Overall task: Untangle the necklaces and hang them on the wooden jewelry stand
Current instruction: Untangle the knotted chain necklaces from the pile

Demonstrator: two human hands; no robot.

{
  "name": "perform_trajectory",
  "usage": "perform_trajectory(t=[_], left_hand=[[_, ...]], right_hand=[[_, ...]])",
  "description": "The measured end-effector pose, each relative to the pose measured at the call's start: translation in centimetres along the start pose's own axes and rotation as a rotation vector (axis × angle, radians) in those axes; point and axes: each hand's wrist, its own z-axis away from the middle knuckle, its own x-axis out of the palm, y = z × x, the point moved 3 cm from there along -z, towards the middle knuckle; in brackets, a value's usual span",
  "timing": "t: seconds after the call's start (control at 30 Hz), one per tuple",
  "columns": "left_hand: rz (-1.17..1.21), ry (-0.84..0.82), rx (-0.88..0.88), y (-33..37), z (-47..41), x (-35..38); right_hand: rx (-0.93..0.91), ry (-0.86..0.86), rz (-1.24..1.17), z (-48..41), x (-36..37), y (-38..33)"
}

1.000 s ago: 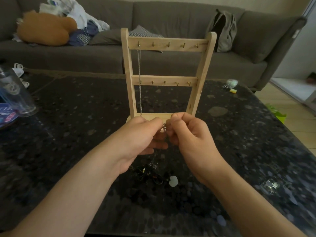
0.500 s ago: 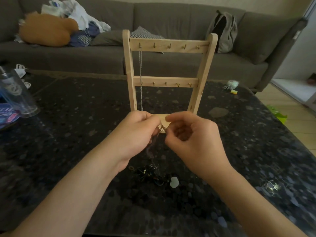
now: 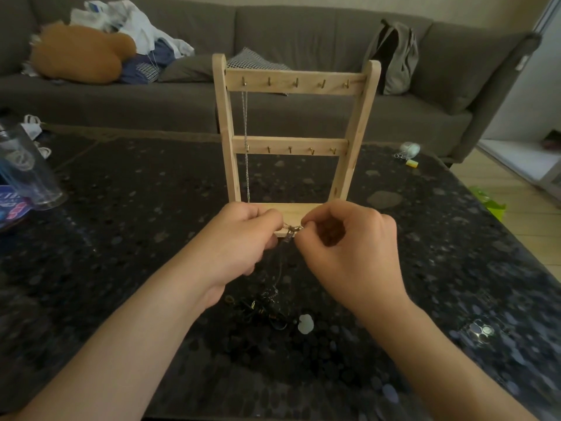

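Both hands are working just in front of the base of the wooden jewelry stand (image 3: 296, 86), raised a little above the dark speckled table (image 3: 121, 238). The left hand (image 3: 243, 238) is curling its fingers inward, thumb and forefinger pinching one end of a thin necklace (image 3: 290, 231). The right hand (image 3: 349, 247) is facing it with fingers likewise curled, pinching the same necklace at its small metal clasp. The two pinches are sitting almost touching, with only a short bit of chain and clasp showing between the fingertips. From there a dark strand is trailing down between the wrists to a tangled heap of necklaces (image 3: 267, 311) lying on the table under the hands. A pale rounded pendant (image 3: 305, 324) is lying at the heap's right edge. Which strands in the heap belong together cannot be told. The stand is standing upright on the table beyond the hands, its two crossbars each carrying a row of small brass hooks. One silver chain (image 3: 245, 132) is already hanging from the leftmost hook of the upper bar, dropping straight past the lower bar to near the base. A clear tumbler (image 3: 27, 171) is sitting near the table's left edge, and a phone (image 3: 482, 331) is lying camera-side up at the right. A grey sofa (image 3: 303, 34) is running behind the table, carrying a brown plush toy (image 3: 79, 56), a pile of clothes (image 3: 145, 41) and a grey backpack (image 3: 391, 56).
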Motion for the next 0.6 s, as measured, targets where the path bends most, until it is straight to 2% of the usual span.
perform_trajectory(t=[0.1,0.17,0.3,0.4,0.47,0.53,0.6], left_hand=[[-0.007,-0.015,-0.006,0.1,0.2,0.1],[-0.026,-0.018,-0.009,0.1,0.2,0.1],[-0.066,-0.067,-0.008,0.3,0.3,0.4],[0.004,-0.103,-0.028,0.3,0.3,0.6],[0.036,-0.104,-0.043,0.3,0.4,0.7],[0.037,-0.099,-0.036,0.4,0.4,0.8],[0.019,-0.074,-0.024,0.5,0.5,0.9]], right_hand=[[-0.067,0.003,0.053,-0.1,-0.2,-0.2],[-0.034,-0.020,0.004,-0.1,-0.3,-0.4],[0.326,-0.193,-0.432,-0.3,0.0,0.0],[0.642,-0.374,-0.845,-0.3,0.3,0.4],[0.796,-0.477,-1.039,-0.2,0.4,0.4],[0.871,-0.528,-1.069,-0.2,0.3,0.5],[0.841,-0.581,-0.964,0.0,0.2,0.7]])
